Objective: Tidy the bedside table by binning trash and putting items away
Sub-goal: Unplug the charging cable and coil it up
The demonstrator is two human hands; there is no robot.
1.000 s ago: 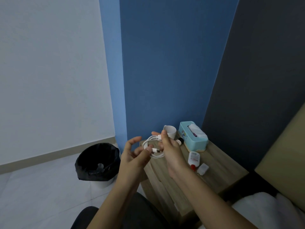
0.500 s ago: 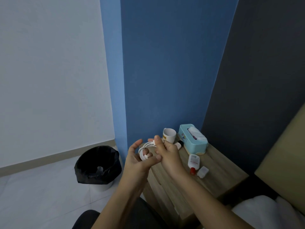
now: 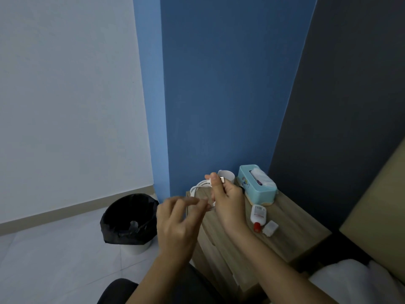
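Bedside table [image 3: 291, 227]: tissue box [image 3: 256, 185], bottle [image 3: 258, 216].

The room is dim and evenly lit, with a cool bluish cast and only soft shadows. The left hand [image 3: 177, 222] is smeared by motion blur beside the sharper right hand [image 3: 228, 200] gripping the white cable [image 3: 198, 187]. Wide-angle distortion bends the wall edges outward from the grip.
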